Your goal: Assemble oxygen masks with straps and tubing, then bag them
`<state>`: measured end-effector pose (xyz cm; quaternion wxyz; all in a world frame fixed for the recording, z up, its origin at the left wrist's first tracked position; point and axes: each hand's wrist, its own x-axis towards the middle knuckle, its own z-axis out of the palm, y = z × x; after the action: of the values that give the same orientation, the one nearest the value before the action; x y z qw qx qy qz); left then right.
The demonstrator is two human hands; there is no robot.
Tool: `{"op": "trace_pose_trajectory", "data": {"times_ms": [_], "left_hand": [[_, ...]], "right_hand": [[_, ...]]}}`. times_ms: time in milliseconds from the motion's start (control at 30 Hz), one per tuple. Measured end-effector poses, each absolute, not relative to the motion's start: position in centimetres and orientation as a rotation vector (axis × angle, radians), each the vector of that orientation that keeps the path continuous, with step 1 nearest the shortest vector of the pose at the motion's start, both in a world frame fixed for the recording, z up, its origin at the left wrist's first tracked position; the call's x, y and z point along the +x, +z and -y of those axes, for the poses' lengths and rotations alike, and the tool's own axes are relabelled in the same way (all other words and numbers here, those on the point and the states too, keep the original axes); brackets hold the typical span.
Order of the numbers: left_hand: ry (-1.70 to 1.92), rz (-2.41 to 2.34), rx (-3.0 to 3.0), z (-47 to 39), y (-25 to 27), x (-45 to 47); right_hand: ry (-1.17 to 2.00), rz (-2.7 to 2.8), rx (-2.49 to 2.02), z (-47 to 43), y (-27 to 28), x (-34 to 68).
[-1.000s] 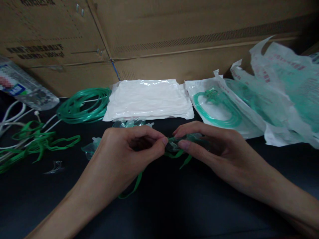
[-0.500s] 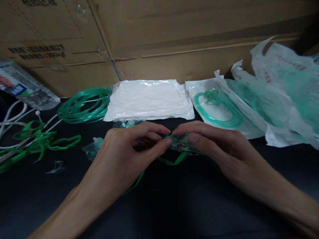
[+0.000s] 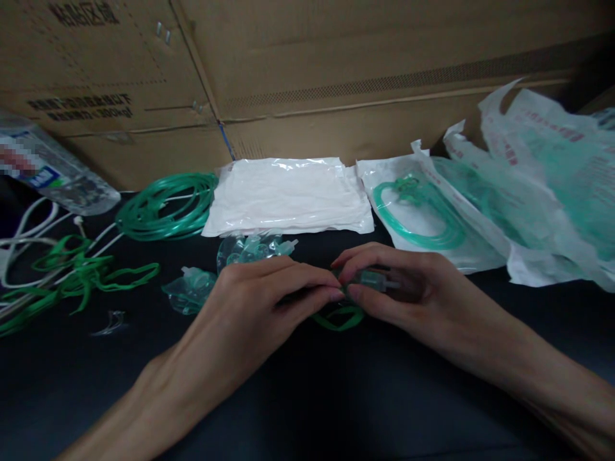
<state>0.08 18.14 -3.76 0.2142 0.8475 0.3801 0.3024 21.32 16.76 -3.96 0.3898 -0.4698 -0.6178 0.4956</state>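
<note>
Low over the black table, my right hand (image 3: 408, 282) pinches a clear green-tinted oxygen mask (image 3: 372, 280), whose connector points right beneath my curled fingers. Thumb and fingers of my left hand (image 3: 283, 294) close on the mask's left edge, meeting my right fingertips. A green elastic strap (image 3: 343, 323) loops below the mask. Most of the mask is hidden by my fingers. Behind my left hand lie more clear masks (image 3: 252, 248), and another mask (image 3: 192, 291) rests left of my wrist. Small clear curved pieces (image 3: 114, 322) lie farther left.
Coiled green tubing (image 3: 166, 208), a white packet stack (image 3: 288, 198) and a bagged tubing set (image 3: 423, 218) line the back. Torn packaging (image 3: 552, 186) piles up at right. Loose green straps (image 3: 84, 269), white cables and a plastic bottle (image 3: 62, 169) are left. Cardboard boxes (image 3: 384, 57) stand behind.
The mask has turned in my hands, so its connector now shows under my right fingers. My left fingers have closed more tightly at its edge, and both hands sit slightly lower in view.
</note>
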Motion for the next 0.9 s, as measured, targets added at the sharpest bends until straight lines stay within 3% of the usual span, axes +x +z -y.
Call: {"op": "trace_pose_trajectory", "data": {"times_ms": [667,900], "left_hand": [[0.718,-0.931,2.243,-18.6,-4.2,-0.4],[0.652,-1.065,2.203,-18.0,-3.6,0.8]], "right_hand": [[1.362,1.726,-1.202,-16.8,-3.7,22.3],[0.997,1.926,-1.136,-16.2,-4.4,21.5]]}}
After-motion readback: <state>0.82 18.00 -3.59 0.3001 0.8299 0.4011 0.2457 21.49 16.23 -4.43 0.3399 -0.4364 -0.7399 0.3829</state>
